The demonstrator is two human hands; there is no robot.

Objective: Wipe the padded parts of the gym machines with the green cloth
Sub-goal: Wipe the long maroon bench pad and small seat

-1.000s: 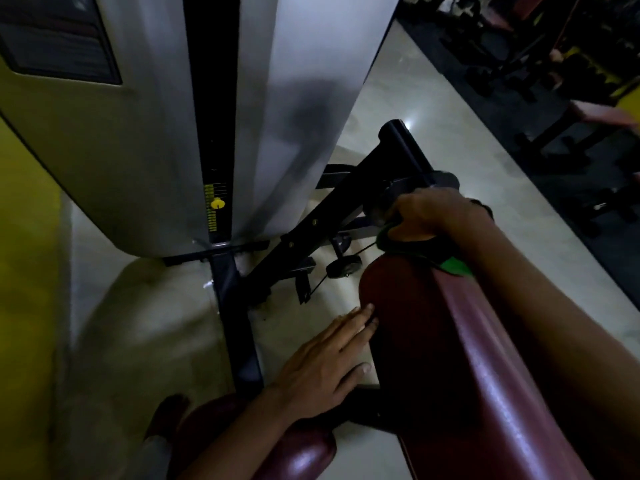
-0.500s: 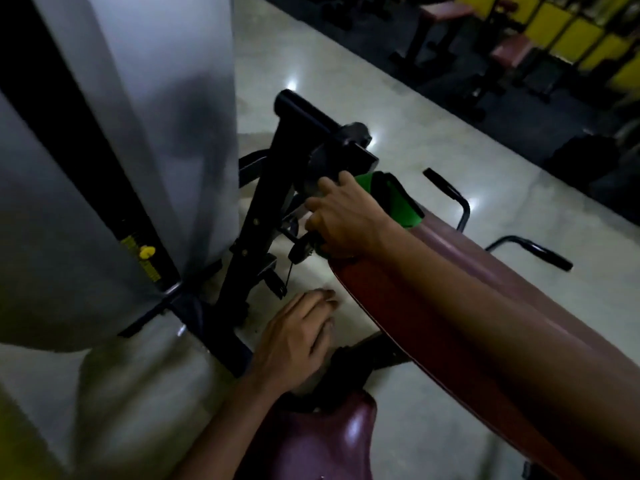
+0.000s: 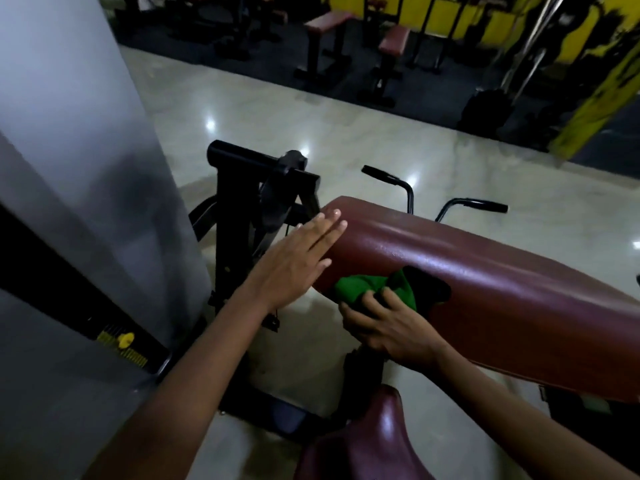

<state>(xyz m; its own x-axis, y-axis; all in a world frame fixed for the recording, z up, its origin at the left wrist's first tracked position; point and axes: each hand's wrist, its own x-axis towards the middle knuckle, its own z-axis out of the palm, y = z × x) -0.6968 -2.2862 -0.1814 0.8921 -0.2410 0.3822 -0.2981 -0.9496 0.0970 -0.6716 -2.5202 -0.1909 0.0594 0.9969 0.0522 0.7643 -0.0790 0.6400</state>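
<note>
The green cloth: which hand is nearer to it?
Right. The right hand grips the green cloth against the pad; the left hand lies flat on the pad's end, beside the cloth.

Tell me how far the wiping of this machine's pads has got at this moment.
Nothing visibly marks any pad as finished; the dim light hides wiped areas. In hand: the right hand grips the green cloth against the near side of the long maroon arm pad, while the left hand lies flat on its end. Left: the maroon seat pad below shows no cloth on it.

pad right of frame, cloth against pad's near side, seat below
</note>
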